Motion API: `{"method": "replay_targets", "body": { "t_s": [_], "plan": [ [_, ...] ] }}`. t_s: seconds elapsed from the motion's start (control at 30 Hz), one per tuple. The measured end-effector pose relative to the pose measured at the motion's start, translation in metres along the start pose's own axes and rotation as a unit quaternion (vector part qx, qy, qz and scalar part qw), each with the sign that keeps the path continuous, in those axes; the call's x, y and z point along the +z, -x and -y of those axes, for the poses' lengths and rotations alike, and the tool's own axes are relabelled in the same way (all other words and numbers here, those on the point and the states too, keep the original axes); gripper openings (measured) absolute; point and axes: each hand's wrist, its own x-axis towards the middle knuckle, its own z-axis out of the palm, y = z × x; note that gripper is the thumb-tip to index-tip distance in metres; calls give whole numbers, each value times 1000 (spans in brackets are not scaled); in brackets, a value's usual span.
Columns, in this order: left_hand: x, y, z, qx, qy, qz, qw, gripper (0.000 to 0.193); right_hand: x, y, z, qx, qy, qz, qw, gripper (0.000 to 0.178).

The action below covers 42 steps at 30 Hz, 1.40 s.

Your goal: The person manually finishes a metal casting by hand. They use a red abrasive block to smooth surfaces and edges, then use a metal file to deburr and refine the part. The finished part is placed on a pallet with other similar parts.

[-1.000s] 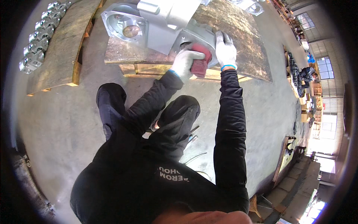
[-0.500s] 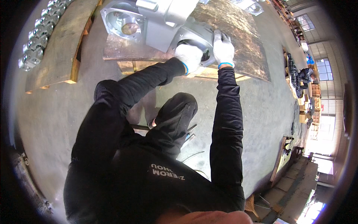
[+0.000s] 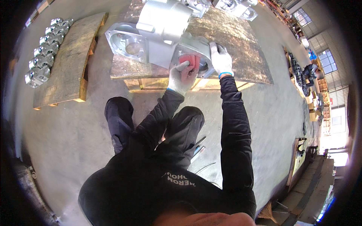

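My left hand (image 3: 181,80), in a white knitted glove, pinches a red sanding pad (image 3: 189,63) against the open front face of a grey metal casting (image 3: 191,46). Part of the casting's round bore shows beside the pad. On the casting's right side lies my gloved right hand (image 3: 221,60), its fingers stretched along the outer wall. Left of these stands a larger joined housing (image 3: 164,20) with a square flange (image 3: 128,44) and a round opening.
Under the castings is a worn wooden table top (image 3: 245,49). More silver castings (image 3: 237,8) sit at its far side. On the left, a wooden pallet (image 3: 71,60) carries a row of castings (image 3: 44,60). A person (image 3: 310,73) is by stacked goods at far right.
My left hand has drawn back out of the casting's opening toward me, and the red pad now shows in it. My right hand stays on the casting's side. The view has shifted slightly.
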Motion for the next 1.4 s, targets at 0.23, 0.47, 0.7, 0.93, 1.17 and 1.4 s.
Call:
{"method": "replay_targets", "body": {
  "t_s": [0.23,0.47,0.7,0.93,1.17,1.4],
  "plan": [
    [13,-1,9,113,-522,-23,845,24,7,0,-1,-18,34,-11,999,57],
    [39,1,-2,144,-977,157,20,31,-6,21,20,36,0,-85,996,54],
    [-2,67,-32,75,-867,5,492,47,56,191,21,183,-258,-227,921,71],
    [-11,82,2,133,-880,15,456,80,62,242,31,265,-812,26,520,61],
    [90,87,-55,607,-744,88,265,71,20,199,-18,251,-693,-86,670,61],
    [190,47,-131,640,-735,67,214,48,16,128,-53,222,-514,-140,817,47]
  ]
}}
